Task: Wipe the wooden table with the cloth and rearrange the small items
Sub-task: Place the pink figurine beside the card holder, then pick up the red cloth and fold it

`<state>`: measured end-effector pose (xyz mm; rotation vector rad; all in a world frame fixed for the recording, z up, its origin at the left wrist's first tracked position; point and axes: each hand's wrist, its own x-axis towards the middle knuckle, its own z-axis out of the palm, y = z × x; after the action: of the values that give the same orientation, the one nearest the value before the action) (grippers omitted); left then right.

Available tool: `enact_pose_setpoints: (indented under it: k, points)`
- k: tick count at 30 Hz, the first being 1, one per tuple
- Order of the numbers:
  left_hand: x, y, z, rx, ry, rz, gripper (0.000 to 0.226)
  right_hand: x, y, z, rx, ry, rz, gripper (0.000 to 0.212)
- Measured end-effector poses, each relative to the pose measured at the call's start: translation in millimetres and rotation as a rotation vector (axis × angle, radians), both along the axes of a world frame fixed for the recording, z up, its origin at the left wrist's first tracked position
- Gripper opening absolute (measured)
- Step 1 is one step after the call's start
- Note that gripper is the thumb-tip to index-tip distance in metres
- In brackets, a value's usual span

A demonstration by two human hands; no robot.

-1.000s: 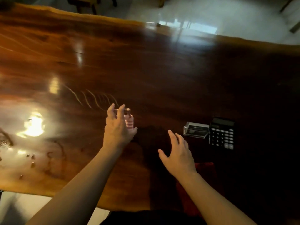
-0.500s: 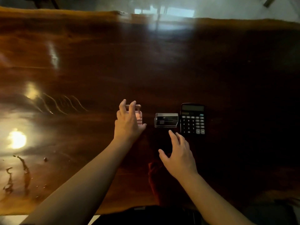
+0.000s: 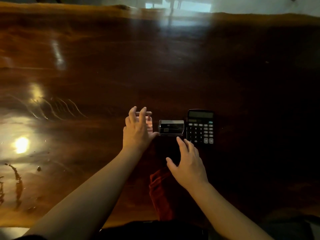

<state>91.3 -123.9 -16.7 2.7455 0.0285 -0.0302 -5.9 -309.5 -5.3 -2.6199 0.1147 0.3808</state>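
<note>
Now, at frame centre, I see my left hand (image 3: 136,131) with fingers curled around a small pinkish item (image 3: 149,124), while my right hand (image 3: 187,164) hovers with fingers spread below the calculator (image 3: 200,128) on the tabletop (image 3: 155,66).

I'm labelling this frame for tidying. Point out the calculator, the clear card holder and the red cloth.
calculator (image 3: 200,128): head view, on its keypad.
clear card holder (image 3: 171,127): head view, on its front face.
red cloth (image 3: 160,191): head view, on the folded part beside the right wrist.

wooden table (image 3: 155,66): glossy wood | card holder (image 3: 171,127): clear plastic | cloth (image 3: 161,193): red fabric
</note>
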Motion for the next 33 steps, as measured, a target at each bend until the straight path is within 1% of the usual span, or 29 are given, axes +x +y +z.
enact_pose_setpoints:
  k: [5,10,14,17,23,28,30,33]
  points:
    - [-3,4,2,0.066,0.018,-0.006,0.116,4,0,-2,0.003,-0.01,0.021,0.083]
    - [-7,12,3,0.073,0.046,-0.005,0.12,6,-5,-5,0.006,0.01,0.038,0.084]
    - [-15,17,7,0.083,0.04,0.027,0.118,8,-13,-6,0.018,0.037,0.064,0.083]
    - [-25,20,12,0.082,0.028,0.065,0.113,8,-21,-6,0.028,0.05,0.073,0.082]
    - [-61,14,18,0.016,0.045,0.124,0.1,-1,-45,-6,0.064,0.098,0.036,0.082]
    - [-96,11,19,-0.148,0.14,0.16,0.094,-19,-61,-1,0.077,0.138,0.013,0.082]
    - [-106,12,19,-0.199,0.176,0.148,0.091,-28,-64,2,0.093,0.151,-0.008,0.081]
    - [-116,19,19,-0.204,0.207,0.083,0.089,-43,-64,7,0.124,0.156,-0.052,0.08]
